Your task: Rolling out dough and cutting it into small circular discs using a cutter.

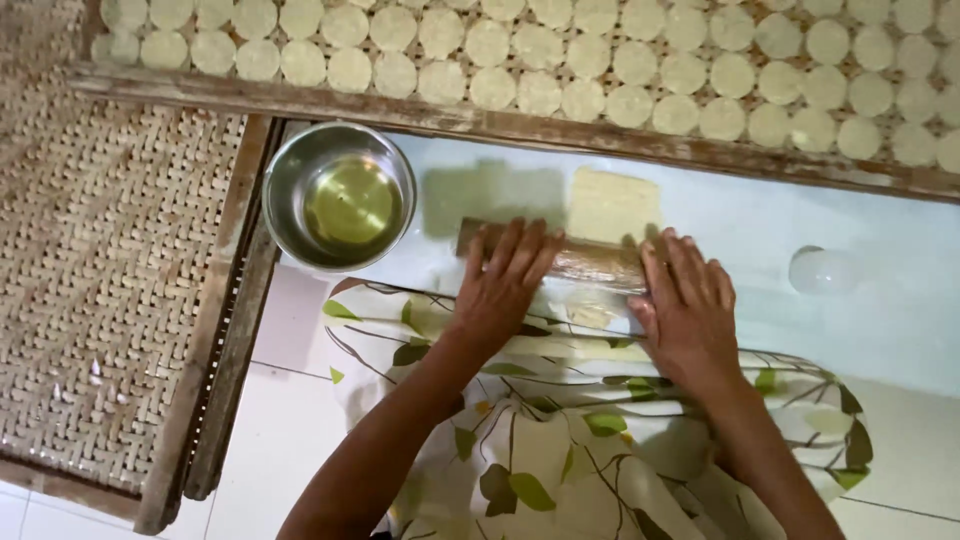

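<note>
- Two hands are pressing flat on one wooden rolling pin, fingers stretched out and released rather than curled round it.
- Left hand is lying palm down over the pin's left half, fingertips reaching just past it.
- Right hand is lying palm down over the pin's right end.
- Rolling pin is lying crosswise on a pale plastic-covered work surface, near its middle, just in front of the person's leaf-patterned lap cloth.
- Dough sheet, pale and squarish, is lying beyond the pin, touching it, towards the surface's far edge.
- Steel bowl holding yellowish liquid is sitting at the surface's far left corner.
- Round dough discs are lying in rows on a wooden-framed woven tray along the far edge.
- Second woven tray is lying bare at the left.
</note>
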